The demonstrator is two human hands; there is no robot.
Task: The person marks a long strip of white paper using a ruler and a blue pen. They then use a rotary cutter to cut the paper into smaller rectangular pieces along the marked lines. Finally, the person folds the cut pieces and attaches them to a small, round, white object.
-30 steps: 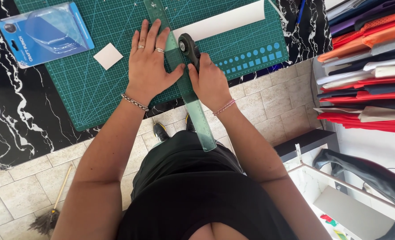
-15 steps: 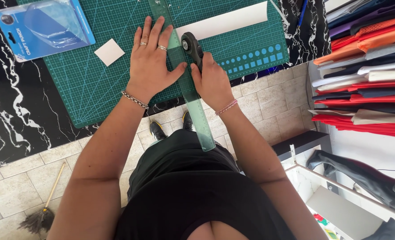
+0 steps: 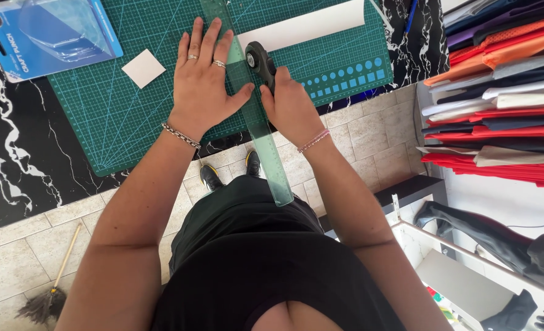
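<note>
Two hands work at the mat's (image 3: 131, 122) near edge: the left hand (image 3: 206, 83) is spread flat on the ruler (image 3: 266, 144), and the right hand (image 3: 290, 104) grips the cutter (image 3: 258, 60) beside it. Should that pressure ease, the ruler could slide and the blade might wander or nick the thumb (image 3: 242, 95) close by.

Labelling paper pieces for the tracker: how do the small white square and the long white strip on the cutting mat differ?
The small white square is short and roughly equal-sided; the long white strip is far longer than it is wide. The square lies free, left of the left hand, touched by nothing; the strip runs under the clear green ruler beside the rotary cutter in the right hand. Both are plain white and lie flat on the green cutting mat.
</note>
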